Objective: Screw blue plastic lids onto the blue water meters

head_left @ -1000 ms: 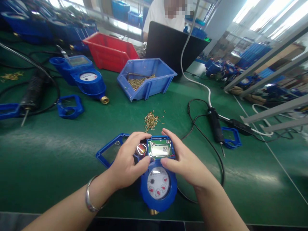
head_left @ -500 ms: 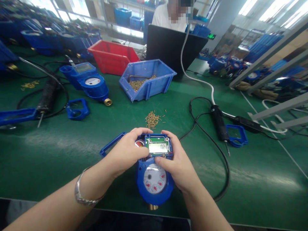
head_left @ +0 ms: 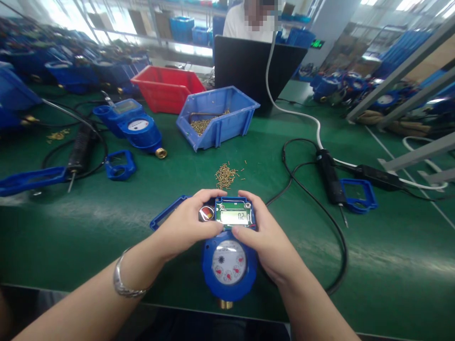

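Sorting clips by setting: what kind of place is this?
Likely a water meter assembly workshop: both hands hold a blue water meter on a green bench, beside a bin of brass screws and electric screwdrivers.

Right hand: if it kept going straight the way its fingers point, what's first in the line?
Probably the left hand: the right hand points up-left across the water meter, toward it. Depth unclear.

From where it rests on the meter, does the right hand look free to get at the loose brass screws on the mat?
Probably yes: the right hand sits on the water meter, and only bare green mat separates it from the screw pile just beyond.
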Demonstrator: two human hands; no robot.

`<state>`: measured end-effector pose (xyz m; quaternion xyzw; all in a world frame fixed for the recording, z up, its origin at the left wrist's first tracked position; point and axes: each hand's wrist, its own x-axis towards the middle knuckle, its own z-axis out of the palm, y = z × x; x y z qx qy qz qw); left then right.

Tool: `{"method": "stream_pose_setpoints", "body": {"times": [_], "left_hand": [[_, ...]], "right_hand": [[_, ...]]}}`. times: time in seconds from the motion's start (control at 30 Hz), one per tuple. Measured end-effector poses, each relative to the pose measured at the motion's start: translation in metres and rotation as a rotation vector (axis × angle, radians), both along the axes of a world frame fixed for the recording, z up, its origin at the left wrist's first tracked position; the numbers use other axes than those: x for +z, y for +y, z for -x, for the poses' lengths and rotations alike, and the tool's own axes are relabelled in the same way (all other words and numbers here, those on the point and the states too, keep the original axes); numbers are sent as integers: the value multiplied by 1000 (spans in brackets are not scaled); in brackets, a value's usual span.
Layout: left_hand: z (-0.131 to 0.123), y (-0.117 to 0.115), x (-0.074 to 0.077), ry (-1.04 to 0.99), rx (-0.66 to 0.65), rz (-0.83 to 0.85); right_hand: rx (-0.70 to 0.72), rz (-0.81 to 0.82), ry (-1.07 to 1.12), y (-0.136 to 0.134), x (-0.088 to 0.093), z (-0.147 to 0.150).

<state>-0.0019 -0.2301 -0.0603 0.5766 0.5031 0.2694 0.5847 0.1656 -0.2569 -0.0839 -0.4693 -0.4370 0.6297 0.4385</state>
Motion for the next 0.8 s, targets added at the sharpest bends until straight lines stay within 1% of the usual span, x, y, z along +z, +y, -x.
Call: {"method": "stream_pose_setpoints", "body": {"times": [0.07, 0.13, 0.23, 0.4, 0.6, 0.8], "left_hand": [[8, 1, -5, 23, -109, -86], [14, 2, -10, 54, -156, -172], [17, 1, -16, 53, -143, -239], [13, -1, -18, 35, -106, -240], [14, -1, -16, 47, -110, -287], [13, 0, -14, 69, -112, -338]], "right_hand": [[-10, 32, -38, 3, 5, 0], [0, 58, -92, 7, 11, 2], [28, 103, -176, 14, 19, 4], [54, 145, -297, 23, 28, 7], [11, 187, -320, 24, 31, 15], [-19, 193, -262, 23, 30, 17]]}}
